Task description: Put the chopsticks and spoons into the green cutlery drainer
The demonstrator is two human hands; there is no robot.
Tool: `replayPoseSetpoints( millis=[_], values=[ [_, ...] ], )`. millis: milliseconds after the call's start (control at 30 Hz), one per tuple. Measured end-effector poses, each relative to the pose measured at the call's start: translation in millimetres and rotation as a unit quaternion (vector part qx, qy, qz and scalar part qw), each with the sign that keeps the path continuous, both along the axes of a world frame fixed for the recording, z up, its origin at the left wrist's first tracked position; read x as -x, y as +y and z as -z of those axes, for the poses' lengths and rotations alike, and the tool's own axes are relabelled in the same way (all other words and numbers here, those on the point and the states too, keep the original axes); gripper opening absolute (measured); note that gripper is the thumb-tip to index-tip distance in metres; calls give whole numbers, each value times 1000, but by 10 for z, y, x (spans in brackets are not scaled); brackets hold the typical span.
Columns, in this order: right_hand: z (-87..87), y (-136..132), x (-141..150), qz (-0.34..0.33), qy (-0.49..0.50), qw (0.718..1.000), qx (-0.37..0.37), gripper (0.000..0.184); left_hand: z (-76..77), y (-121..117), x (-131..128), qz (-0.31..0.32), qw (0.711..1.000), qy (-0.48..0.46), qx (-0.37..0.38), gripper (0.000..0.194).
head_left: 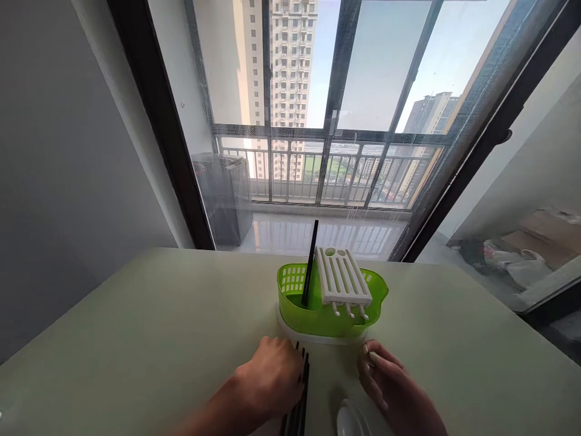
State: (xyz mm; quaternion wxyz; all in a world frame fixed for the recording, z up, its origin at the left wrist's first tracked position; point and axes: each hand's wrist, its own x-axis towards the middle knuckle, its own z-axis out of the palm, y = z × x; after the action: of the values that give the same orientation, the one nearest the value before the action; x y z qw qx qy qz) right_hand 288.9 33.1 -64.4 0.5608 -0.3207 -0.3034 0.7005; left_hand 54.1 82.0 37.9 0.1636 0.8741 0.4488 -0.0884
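Observation:
My left hand (271,376) is closed at a bundle of black chopsticks (303,393) lying on the table, its fingers curled against them. The chopstick tips show past the knuckles; the grip underneath is hidden. My right hand (394,383) hovers at the front right of a green basket (308,319), with thumb and forefinger drawn together and nothing visible between them. Inside the basket's left part, black chopsticks (310,263) lean upright. A white slotted rack (344,275) with small hooks sits across its right part. The basket stands on a white base tray (313,339).
A shiny white object (350,419), cut off by the lower edge, lies between my hands. The pale table (204,315) reaches toward a glass door. Past the glass are a dark grey covered box (227,200) and a balcony railing. Bags (517,263) lie on the floor at right.

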Motion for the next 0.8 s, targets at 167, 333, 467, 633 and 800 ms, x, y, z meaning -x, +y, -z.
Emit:
replayPoseSetpoints(
  millis=[167, 333, 467, 633, 800],
  values=[
    [-5, -6, 0, 6, 7, 1000, 9, 25, 34, -19, -19, -15, 999, 43, -12, 23],
    [28, -1, -14, 2, 12, 1000, 25, 27, -16, -47, -103, -2, 997, 71, 5, 27],
    [40, 16, -10, 8, 14, 1000, 24, 27, -68, -81, -172, -1, 996, 90, 22, 31],
    [47, 14, 2, 14, 6, 1000, 15, 27, -21, -108, -195, 4, 995, 92, 22, 33],
    [78, 6, -2, 14, 11, 1000, 15, 26, 3, -113, -228, -2, 995, 101, 22, 29]
  ],
)
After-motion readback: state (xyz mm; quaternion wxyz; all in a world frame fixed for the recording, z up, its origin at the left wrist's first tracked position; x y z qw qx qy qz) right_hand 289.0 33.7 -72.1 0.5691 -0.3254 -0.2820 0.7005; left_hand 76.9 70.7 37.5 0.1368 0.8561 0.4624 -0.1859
